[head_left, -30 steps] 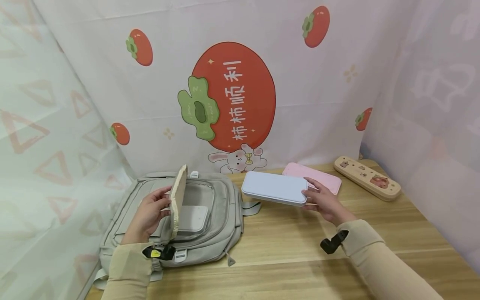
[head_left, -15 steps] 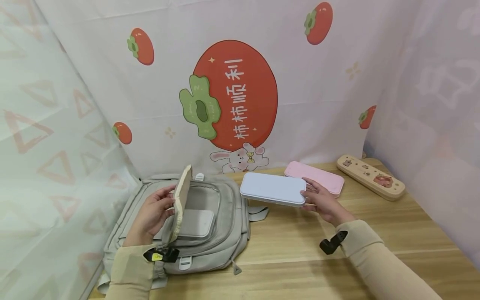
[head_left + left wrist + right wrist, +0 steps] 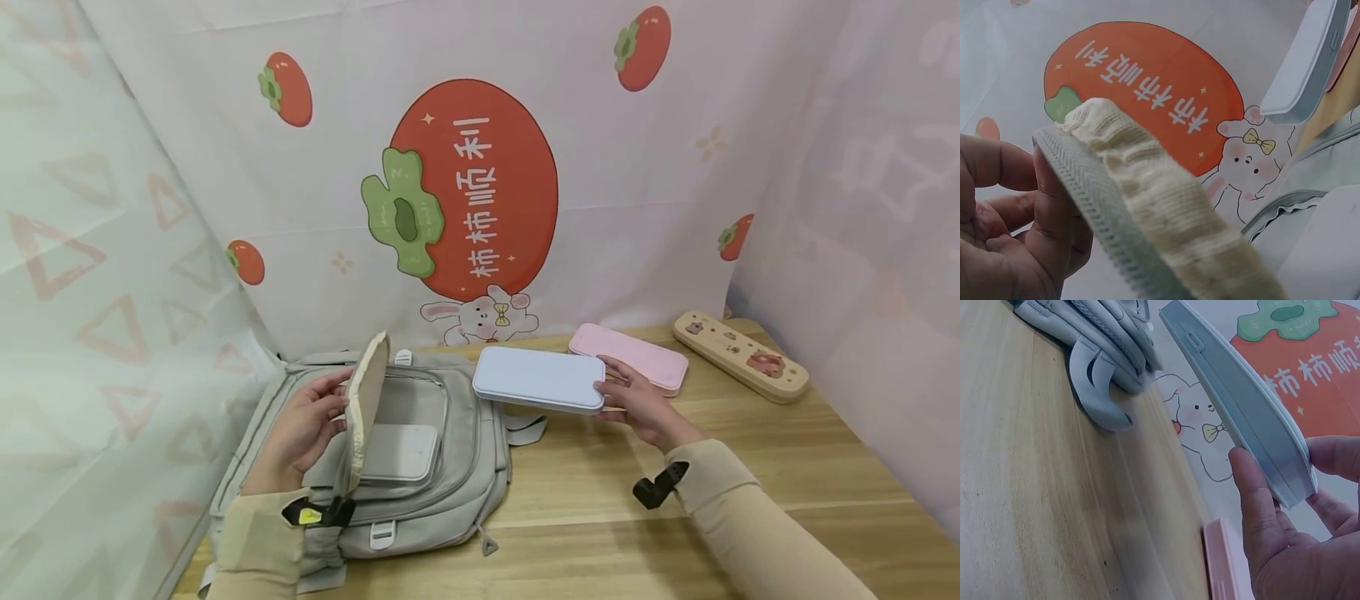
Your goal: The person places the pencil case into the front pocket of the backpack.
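Observation:
A grey backpack lies on the table at the left, its front pocket unzipped. My left hand pinches the edge of the pocket flap and holds it raised; the left wrist view shows its cream, gathered seam binding. A white case lies inside the pocket, partly hidden by the flap. My right hand grips the right end of a pale blue pencil case, holding it above the table to the right of the backpack. In the right wrist view the thumb and fingers clasp the case's end.
Behind the raised case a pink pencil case lies on the wooden table. A beige pencil case with printed pictures is at the back right. A backpack strap sticks out. Printed cloth hangs behind.
My right hand has carried the pale blue pencil case slightly left, closer to the backpack. The backpack and raised flap sit a little farther right in view. My left hand keeps its hold on the flap.

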Motion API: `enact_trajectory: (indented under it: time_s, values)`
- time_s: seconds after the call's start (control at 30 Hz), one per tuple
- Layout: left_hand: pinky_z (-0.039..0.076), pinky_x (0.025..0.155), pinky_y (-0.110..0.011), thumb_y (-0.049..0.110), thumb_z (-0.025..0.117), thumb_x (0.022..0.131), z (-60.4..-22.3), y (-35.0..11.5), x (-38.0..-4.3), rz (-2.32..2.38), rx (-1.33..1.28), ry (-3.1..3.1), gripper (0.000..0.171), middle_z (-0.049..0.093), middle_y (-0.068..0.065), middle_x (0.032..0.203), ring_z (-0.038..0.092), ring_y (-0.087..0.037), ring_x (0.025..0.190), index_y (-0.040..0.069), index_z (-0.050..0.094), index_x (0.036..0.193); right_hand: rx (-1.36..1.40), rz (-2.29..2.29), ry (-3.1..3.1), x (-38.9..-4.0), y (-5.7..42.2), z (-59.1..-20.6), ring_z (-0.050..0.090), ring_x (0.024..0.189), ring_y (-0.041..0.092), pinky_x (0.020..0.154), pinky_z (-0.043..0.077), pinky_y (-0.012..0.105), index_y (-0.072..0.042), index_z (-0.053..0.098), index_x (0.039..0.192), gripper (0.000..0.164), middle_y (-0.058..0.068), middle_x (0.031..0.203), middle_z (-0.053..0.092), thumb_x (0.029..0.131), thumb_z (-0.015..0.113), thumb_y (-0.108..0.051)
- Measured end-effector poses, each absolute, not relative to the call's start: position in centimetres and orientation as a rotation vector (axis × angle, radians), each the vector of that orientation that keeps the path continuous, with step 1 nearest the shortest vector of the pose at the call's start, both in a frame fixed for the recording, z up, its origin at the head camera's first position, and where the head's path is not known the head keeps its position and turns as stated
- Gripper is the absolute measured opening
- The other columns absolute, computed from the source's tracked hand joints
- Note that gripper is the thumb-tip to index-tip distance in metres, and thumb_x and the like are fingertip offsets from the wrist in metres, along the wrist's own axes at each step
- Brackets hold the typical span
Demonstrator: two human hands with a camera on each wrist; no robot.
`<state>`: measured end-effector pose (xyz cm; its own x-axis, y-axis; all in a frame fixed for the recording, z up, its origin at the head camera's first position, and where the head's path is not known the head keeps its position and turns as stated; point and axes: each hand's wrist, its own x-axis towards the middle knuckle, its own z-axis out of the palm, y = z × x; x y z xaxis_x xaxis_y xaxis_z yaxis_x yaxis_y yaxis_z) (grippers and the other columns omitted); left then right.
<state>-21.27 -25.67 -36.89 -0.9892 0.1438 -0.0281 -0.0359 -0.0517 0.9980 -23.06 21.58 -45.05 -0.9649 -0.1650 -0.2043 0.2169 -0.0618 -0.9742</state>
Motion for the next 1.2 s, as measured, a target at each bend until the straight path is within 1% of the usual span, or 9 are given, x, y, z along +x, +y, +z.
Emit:
enact_trajectory:
  time_s: [0.17,0.33,0.4,0.57,0.73,0.9,1.07,1.13,1.2]
  values:
    - [0.052,0.063,-0.023,-0.008,0.047,0.103,-37.1,-26.4,-20.9,2.177,0.126,2.078,0.039,0.056,0.002,0.097,0.058,-0.008,0.082,0.008,0.060,0.136,0.047,-2.113,1.955,-23.1,21.0,-44.8,0.068,0.092,0.011,0.081,0.060,0.037,-0.003,0.016,0.165,0.067,0.030,0.148,0.041,0.107,0.049,-0.005]
    - [0.052,0.062,-0.023,-0.008,0.047,0.103,-37.3,-27.0,-20.8,2.132,0.115,2.110,0.043,0.054,0.001,0.098,0.057,-0.008,0.082,-0.004,0.049,0.146,0.054,-2.107,1.955,-23.2,20.4,-44.7,0.068,0.093,0.013,0.081,0.060,0.039,-0.004,0.019,0.164,0.066,0.024,0.134,0.052,0.106,0.051,-0.005]
    - [0.053,0.063,-0.023,-0.008,0.048,0.103,-37.4,-27.1,-20.7,2.136,0.116,2.105,0.044,0.055,0.001,0.098,0.057,-0.008,0.082,-0.004,0.049,0.146,0.046,-2.110,1.950,-23.1,20.1,-44.7,0.068,0.093,0.014,0.081,0.060,0.039,-0.003,0.018,0.164,0.067,0.023,0.131,0.054,0.106,0.052,-0.005]
    - [0.053,0.062,-0.023,-0.008,0.049,0.102,-37.5,-27.1,-20.6,2.171,0.102,2.092,0.040,0.056,0.001,0.098,0.058,-0.009,0.082,0.001,0.055,0.141,0.046,-2.106,1.956,-23.2,19.5,-44.8,0.068,0.092,0.015,0.080,0.060,0.039,-0.004,0.019,0.164,0.067,0.024,0.129,0.053,0.106,0.052,-0.005]
    - [0.053,0.063,-0.023,-0.008,0.049,0.102,-37.5,-27.0,-20.4,2.189,0.090,2.090,0.039,0.056,0.001,0.097,0.059,-0.009,0.082,0.003,0.057,0.138,0.028,-2.104,1.941,-23.4,18.9,-44.6,0.068,0.093,0.015,0.081,0.060,0.039,-0.006,0.018,0.165,0.069,0.026,0.134,0.051,0.106,0.053,-0.006]
    - [0.054,0.063,-0.024,-0.008,0.049,0.102,-37.6,-27.2,-20.4,2.198,0.090,2.087,0.038,0.057,0.001,0.097,0.060,-0.009,0.083,0.007,0.060,0.135,0.004,-2.090,1.937,-23.6,18.1,-44.6,0.068,0.095,0.017,0.084,0.060,0.042,-0.005,0.017,0.165,0.068,0.033,0.140,0.046,0.107,0.052,-0.005]
    - [0.054,0.063,-0.024,-0.008,0.048,0.102,-37.7,-27.3,-20.3,2.206,0.094,2.086,0.037,0.058,0.001,0.096,0.060,-0.008,0.083,0.013,0.062,0.130,-0.017,-2.087,1.934,-23.7,17.4,-44.6,0.068,0.096,0.018,0.084,0.060,0.043,-0.008,0.019,0.165,0.067,0.035,0.143,0.041,0.107,0.052,-0.004]
    - [0.054,0.063,-0.023,-0.008,0.048,0.102,-37.7,-27.3,-20.3,2.205,0.096,2.086,0.038,0.058,0.001,0.096,0.060,-0.008,0.082,0.012,0.061,0.131,-0.029,-2.089,1.937,-23.8,17.1,-44.5,0.068,0.095,0.018,0.083,0.060,0.043,-0.008,0.021,0.165,0.066,0.035,0.143,0.042,0.107,0.052,-0.004]
    - [0.054,0.063,-0.023,-0.008,0.048,0.102,-37.8,-27.3,-20.3,2.201,0.098,2.087,0.039,0.058,0.001,0.096,0.060,-0.008,0.082,0.006,0.058,0.137,-0.045,-2.090,1.942,-23.8,16.8,-44.5,0.068,0.095,0.019,0.083,0.060,0.043,-0.007,0.021,0.165,0.066,0.035,0.143,0.042,0.107,0.051,-0.004]
